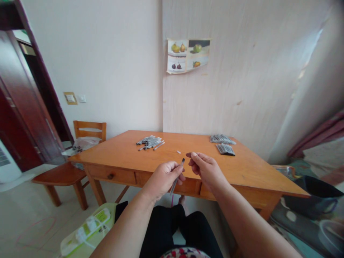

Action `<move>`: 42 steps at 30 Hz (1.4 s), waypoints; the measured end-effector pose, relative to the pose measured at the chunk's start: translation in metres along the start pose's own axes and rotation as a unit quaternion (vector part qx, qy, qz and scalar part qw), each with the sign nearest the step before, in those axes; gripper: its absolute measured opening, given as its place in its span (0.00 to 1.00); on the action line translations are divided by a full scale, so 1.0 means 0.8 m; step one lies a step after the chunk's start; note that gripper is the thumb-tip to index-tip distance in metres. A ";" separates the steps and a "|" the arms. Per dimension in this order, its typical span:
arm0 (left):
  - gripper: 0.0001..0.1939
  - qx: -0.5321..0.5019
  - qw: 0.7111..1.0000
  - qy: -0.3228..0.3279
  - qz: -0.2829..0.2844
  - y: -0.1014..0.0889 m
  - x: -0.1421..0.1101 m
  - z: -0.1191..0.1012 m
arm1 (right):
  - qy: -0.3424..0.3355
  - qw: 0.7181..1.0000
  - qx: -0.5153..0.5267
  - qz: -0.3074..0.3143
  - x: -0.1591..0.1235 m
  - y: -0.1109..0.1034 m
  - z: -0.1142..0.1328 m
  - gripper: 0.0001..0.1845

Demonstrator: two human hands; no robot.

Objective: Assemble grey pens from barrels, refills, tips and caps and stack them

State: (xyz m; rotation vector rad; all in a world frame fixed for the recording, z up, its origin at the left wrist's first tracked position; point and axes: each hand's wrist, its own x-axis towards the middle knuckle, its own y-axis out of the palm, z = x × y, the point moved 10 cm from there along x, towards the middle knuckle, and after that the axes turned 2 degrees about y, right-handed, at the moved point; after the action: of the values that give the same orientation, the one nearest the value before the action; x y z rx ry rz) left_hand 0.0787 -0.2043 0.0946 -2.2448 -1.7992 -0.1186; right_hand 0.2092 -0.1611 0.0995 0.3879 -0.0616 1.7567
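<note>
My left hand (pixel 168 176) is closed around a slim pen (pixel 174 183), which tilts with its black end (pixel 183 160) upward. Just right of that black end, my right hand (pixel 202 164) is held in a pinch; what sits between its fingertips, if anything, is too small to make out. Both hands are above the front edge of the wooden table (pixel 120 157). Beyond them a small white piece (pixel 178 152) lies on the tabletop. Farther back to the left is a loose pile of pens (pixel 150 142) with black and pale ends.
Pens lie side by side in two groups at the right: a back group (pixel 221 139) and a front group (pixel 225 149). A wooden chair (pixel 57 177) with a plastic bag stands left. A green-and-white container (pixel 88 229) is at lower left, a dark bin (pixel 311 195) at right.
</note>
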 end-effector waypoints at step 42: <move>0.02 -0.286 0.886 -0.050 -0.361 -0.152 0.274 0.185 | 0.057 0.824 -0.564 0.022 0.215 -0.036 -0.148 0.15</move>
State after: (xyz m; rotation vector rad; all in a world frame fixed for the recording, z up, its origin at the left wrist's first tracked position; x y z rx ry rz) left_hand -0.0034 0.0647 0.0197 -1.7452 -2.8675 -0.7729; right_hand 0.1812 0.0369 0.0331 -0.5938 -0.9811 1.4834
